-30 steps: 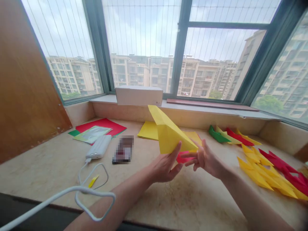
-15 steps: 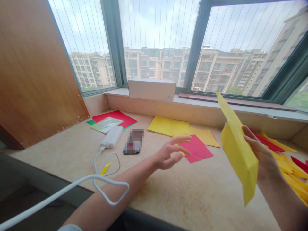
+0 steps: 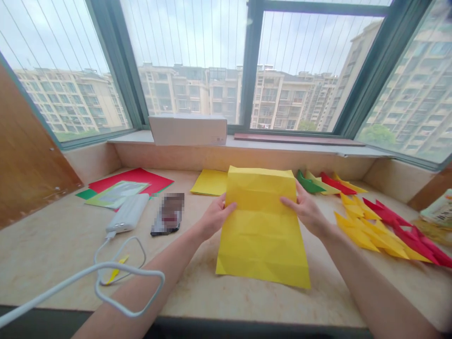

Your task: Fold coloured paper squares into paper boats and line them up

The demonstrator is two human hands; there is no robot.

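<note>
A creased sheet of yellow paper [image 3: 263, 230] is held up between both hands over the counter, its top edge bent along a fold. My left hand [image 3: 215, 216] pinches its left edge, thumb on the near face and fingers behind. On the opposite edge my right hand [image 3: 307, 207] grips in the same way. Behind the sheet, at its left, lies a stack of yellow paper [image 3: 209, 182]. The rest of that stack is hidden by the sheet.
Red paper [image 3: 155, 181], a power bank [image 3: 129, 213] with a white cable [image 3: 81, 273] and a blurred-out phone [image 3: 167, 214] lie on the left. Folded yellow papers [image 3: 374, 233] and folded red papers [image 3: 406, 230] are at the right. A white box [image 3: 189, 131] stands on the sill.
The yellow sheet has come from the right to the middle and now faces me, opened out. My left hand has taken hold of its left edge. The view has turned right.
</note>
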